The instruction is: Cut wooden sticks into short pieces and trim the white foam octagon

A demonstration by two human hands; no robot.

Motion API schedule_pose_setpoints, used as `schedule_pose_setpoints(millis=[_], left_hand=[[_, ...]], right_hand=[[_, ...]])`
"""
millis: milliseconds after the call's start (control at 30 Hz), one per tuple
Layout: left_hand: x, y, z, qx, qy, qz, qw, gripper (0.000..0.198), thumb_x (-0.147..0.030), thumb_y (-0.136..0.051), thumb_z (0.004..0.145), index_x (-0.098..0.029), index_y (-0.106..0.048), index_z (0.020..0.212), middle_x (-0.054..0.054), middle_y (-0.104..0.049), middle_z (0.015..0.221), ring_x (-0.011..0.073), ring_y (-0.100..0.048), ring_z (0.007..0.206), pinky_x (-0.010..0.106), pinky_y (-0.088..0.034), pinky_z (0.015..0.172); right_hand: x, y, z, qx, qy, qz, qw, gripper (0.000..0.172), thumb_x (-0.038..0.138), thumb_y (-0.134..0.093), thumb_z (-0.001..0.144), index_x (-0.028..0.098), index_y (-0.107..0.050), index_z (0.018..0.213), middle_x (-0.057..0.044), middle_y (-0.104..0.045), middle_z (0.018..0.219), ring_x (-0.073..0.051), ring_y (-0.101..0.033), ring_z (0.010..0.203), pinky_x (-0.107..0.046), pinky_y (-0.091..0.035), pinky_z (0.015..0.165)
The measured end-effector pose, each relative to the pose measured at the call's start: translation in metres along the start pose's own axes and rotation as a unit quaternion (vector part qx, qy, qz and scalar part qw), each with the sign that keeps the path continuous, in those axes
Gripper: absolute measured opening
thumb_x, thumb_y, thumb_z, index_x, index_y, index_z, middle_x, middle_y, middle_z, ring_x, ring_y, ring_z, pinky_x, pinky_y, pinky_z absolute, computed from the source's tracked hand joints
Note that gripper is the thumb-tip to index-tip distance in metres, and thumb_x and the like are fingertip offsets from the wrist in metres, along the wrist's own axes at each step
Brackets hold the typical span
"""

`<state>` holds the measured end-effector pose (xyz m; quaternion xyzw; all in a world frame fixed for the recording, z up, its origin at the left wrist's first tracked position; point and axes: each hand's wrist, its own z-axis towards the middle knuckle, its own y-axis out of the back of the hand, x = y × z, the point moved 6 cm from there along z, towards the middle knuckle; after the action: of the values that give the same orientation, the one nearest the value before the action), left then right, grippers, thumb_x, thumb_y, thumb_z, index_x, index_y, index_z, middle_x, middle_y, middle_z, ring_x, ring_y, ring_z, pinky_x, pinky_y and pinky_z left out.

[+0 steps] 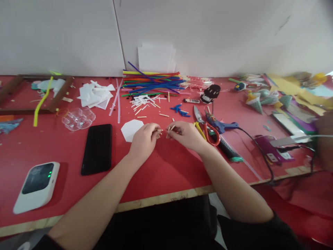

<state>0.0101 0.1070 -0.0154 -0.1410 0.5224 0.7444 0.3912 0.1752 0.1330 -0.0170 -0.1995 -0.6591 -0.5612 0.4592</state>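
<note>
Both hands meet near the middle of the red table (166, 170). My left hand (144, 139) is closed on several short wooden sticks (159, 134), their pale ends poking out past the fingertips. Facing it, my right hand (187, 134) pinches more short wooden sticks (170, 129) between thumb and fingers. A small gap separates the two sets of fingertips. A white paper octagon (130, 130) lies flat beside my left hand, which covers part of its edge. Beyond the hands are loose wooden sticks (163, 115) and a small pile of short white pieces (143, 100).
Pipe cleaners (153, 83) lie at the back, near short blue pieces (180, 110). Scissors (208, 130) and a corded glue gun (220, 124) are on the right, by a purple power strip (273, 149). A black phone (96, 149) and white device (37, 185) are left.
</note>
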Motion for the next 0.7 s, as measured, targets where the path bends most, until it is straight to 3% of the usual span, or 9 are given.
schedule_pose_setpoints(millis=[133, 367, 533, 633, 700], left_hand=[[0.003, -0.002, 0.001, -0.002, -0.004, 0.027, 1.0, 0.009, -0.014, -0.06, 0.094, -0.017, -0.065, 0.101, 0.007, -0.073, 0.092, 0.0208, -0.067, 0.087, 0.033, -0.053, 0.078], [0.004, -0.011, -0.001, 0.023, -0.04, 0.07, 0.996, 0.038, -0.009, -0.046, 0.098, -0.01, -0.058, 0.134, 0.017, -0.072, 0.12, 0.0284, -0.064, 0.113, 0.047, -0.052, 0.097], [-0.001, -0.011, -0.003, 0.036, -0.054, 0.067, 0.996, 0.053, 0.002, -0.042, 0.088, -0.016, -0.06, 0.135, 0.012, -0.066, 0.136, 0.0276, -0.058, 0.125, 0.05, -0.047, 0.106], [-0.004, -0.006, -0.004, 0.023, -0.025, 0.076, 0.997, 0.05, 0.001, -0.045, 0.087, -0.021, -0.065, 0.128, 0.007, -0.068, 0.134, 0.0299, -0.057, 0.126, 0.058, -0.039, 0.111], [-0.008, -0.001, -0.004, 0.003, -0.009, 0.051, 0.999, 0.041, -0.003, -0.05, 0.088, -0.022, -0.068, 0.12, 0.006, -0.073, 0.126, 0.0293, -0.061, 0.12, 0.058, -0.04, 0.11]], right_hand=[[0.005, 0.002, -0.004, -0.01, 0.029, -0.065, 0.997, 0.006, 0.023, -0.067, 0.084, 0.021, -0.072, 0.085, -0.002, -0.075, 0.082, -0.017, -0.069, 0.074, -0.029, -0.052, 0.071], [0.004, -0.006, -0.003, -0.001, 0.046, -0.097, 0.994, 0.01, 0.02, -0.068, 0.083, 0.022, -0.078, 0.087, -0.002, -0.077, 0.085, -0.016, -0.068, 0.076, -0.028, -0.048, 0.072], [0.002, -0.008, -0.004, -0.028, 0.019, -0.057, 0.998, 0.008, 0.023, -0.07, 0.083, 0.02, -0.077, 0.083, 0.0, -0.074, 0.076, -0.015, -0.066, 0.071, -0.027, -0.047, 0.068], [0.003, -0.012, -0.003, -0.014, 0.008, -0.032, 0.999, 0.006, 0.025, -0.072, 0.081, 0.02, -0.075, 0.079, 0.0, -0.075, 0.077, -0.016, -0.067, 0.073, -0.028, -0.048, 0.071], [0.002, -0.014, -0.002, -0.013, 0.003, -0.024, 1.0, 0.006, 0.026, -0.074, 0.079, 0.02, -0.075, 0.078, 0.001, -0.075, 0.077, -0.016, -0.067, 0.074, -0.028, -0.048, 0.072]])
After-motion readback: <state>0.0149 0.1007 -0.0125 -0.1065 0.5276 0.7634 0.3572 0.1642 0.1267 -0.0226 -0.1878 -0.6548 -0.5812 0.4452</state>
